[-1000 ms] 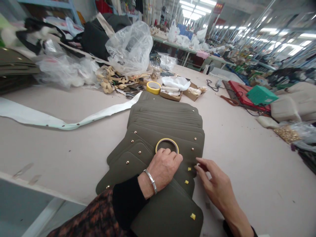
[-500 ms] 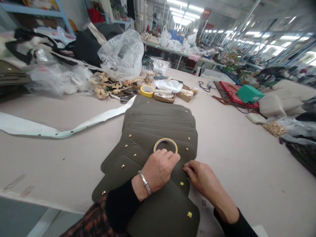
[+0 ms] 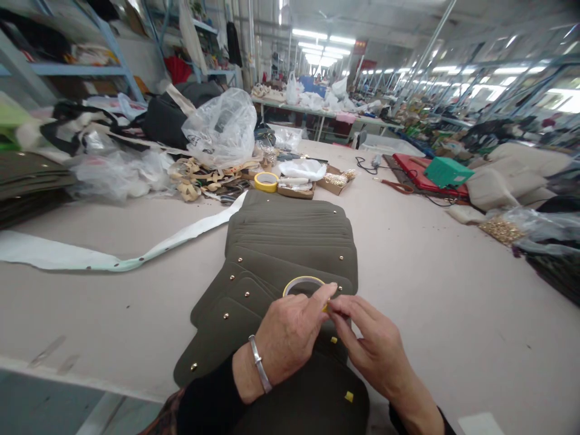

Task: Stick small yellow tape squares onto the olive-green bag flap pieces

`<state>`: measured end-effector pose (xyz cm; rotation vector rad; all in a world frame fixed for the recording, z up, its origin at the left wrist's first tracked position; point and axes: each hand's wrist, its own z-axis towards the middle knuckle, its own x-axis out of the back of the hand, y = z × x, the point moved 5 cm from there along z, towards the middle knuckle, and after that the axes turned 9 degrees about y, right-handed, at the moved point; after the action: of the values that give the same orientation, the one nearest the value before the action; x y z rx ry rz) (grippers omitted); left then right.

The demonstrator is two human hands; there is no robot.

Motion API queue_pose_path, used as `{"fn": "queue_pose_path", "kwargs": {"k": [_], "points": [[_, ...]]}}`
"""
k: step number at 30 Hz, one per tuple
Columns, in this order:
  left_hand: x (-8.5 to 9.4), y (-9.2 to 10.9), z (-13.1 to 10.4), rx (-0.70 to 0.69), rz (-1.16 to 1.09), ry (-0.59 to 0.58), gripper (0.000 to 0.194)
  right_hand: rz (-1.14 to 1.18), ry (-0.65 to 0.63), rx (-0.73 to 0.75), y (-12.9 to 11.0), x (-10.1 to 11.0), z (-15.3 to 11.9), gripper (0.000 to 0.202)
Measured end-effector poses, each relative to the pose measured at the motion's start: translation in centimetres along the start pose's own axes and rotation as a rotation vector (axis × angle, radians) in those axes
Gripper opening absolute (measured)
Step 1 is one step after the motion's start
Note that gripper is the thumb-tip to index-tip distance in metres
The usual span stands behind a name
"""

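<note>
My left hand [image 3: 290,329] is closed around a roll of yellow tape [image 3: 296,282], whose ring stands up past my fingers. My right hand [image 3: 369,335] pinches at the roll's right edge, fingertips touching the left thumb area; any tape end between them is hidden. Beneath both hands lies a fanned stack of dark olive panels [image 3: 290,232] with rounded corners and small gold studs [image 3: 247,294]. Small yellow tape pieces [image 3: 348,396] cover spots on the two nearest panels, one of them just below my fingers.
A white strip [image 3: 104,260] with dark dots runs left from the stack. Behind it are another yellow tape roll [image 3: 266,181], a cardboard box of gold parts [image 3: 335,180], tan scraps and a clear plastic bag [image 3: 222,130]. On the right sits a green box [image 3: 448,173] on a red item.
My right hand has moved up and left from the panel's edge to the tape roll, meeting my left hand. The camera view has tilted up slightly.
</note>
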<state>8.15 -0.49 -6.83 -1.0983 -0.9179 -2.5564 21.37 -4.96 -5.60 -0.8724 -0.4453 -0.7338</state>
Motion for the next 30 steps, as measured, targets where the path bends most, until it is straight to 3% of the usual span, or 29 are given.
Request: {"fn": "queue_pose_path", "kwargs": {"k": [4, 8, 11, 13, 18, 21, 25, 27, 30], "points": [[0.0, 0.7, -0.3, -0.006, 0.046, -0.006, 0.036, -0.038, -0.015, 0.09, -0.2, -0.3, -0.1, 0.02], [-0.1, 0.7, -0.6, 0.045, 0.021, -0.04, 0.022, -0.097, 0.065, 0.157, -0.4, -0.2, -0.7, 0.018], [-0.3, 0.6, -0.6, 0.034, 0.026, -0.048, 0.016, -0.101, 0.112, 0.127, -0.6, -0.2, -1.2, 0.016], [-0.5, 0.7, -0.5, -0.014, 0.059, -0.036, 0.018, -0.058, 0.119, -0.011, -0.2, -0.4, -1.4, 0.013], [-0.5, 1.5, -0.2, -0.13, 0.052, 0.08, 0.023, 0.218, 0.138, -0.608, 3.7, -1.0, -2.0, 0.018], [-1.2, 1.1, -0.1, -0.091, 0.091, 0.068, 0.02, 0.311, 0.143, -0.781, 6.8, -1.0, -2.3, 0.03], [-3.5, -0.2, -0.1, -0.038, 0.287, -0.13, 0.013, 0.164, 0.053, -0.716, 9.1, -0.8, -1.9, 0.032], [-4.4, -0.7, -0.2, -0.036, 0.331, -0.216, 0.011, 0.032, 0.001, -0.639, 9.3, -0.8, -1.4, 0.029], [-4.8, -1.0, -0.3, -0.039, 0.323, -0.255, 0.01, -0.128, -0.03, -0.505, 8.6, -0.9, -0.5, 0.024]]}}
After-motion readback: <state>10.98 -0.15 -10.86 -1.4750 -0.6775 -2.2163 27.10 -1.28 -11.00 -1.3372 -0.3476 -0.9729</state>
